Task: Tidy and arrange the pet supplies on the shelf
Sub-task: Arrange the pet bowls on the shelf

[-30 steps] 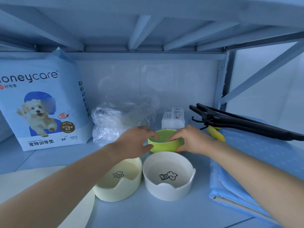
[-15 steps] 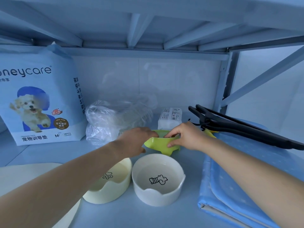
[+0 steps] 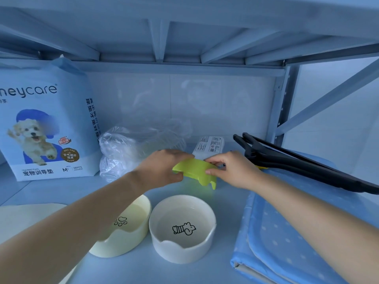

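With your left hand [image 3: 162, 169] and right hand [image 3: 231, 169] both clamped on the green bowl [image 3: 194, 172], tipped above the shelf [image 3: 51, 191] behind the white bowl [image 3: 182, 228], level it before setting down.

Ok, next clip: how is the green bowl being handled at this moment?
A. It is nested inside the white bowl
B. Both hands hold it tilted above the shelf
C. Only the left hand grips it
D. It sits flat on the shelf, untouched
B: the left hand and the right hand each pinch one side of the green bowl, which is tipped up behind the white bowl.
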